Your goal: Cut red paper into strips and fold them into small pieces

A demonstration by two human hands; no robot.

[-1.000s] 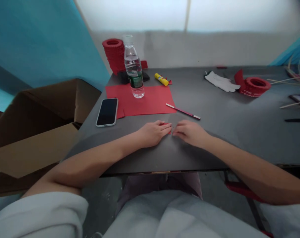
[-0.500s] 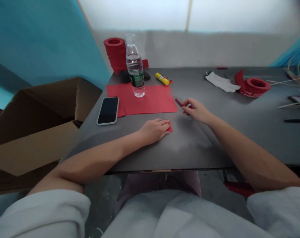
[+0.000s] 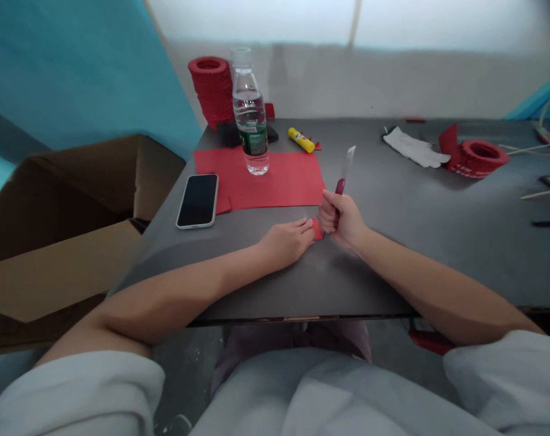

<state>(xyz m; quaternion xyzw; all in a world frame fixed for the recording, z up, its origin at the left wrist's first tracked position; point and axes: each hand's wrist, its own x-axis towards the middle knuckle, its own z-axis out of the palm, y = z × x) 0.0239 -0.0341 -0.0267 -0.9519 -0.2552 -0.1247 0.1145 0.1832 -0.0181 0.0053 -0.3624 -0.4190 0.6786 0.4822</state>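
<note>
Near the desk's front edge the right hand (image 3: 340, 218) fists a pen-like stick (image 3: 345, 172) while the flat left hand (image 3: 286, 242) pins a small red paper piece (image 3: 317, 230), which may slip or tear if the fingers lift

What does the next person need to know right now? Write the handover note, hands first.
Left hand: flat on the small red paper piece, pinning it to the grey table.
Right hand: fist shut on the pink-handled tool, pale end pointing up, right beside the piece.
Nearby: red paper sheet, water bottle, phone, glue stick.
Done: tool in hand.
Left: working the piece.
</note>
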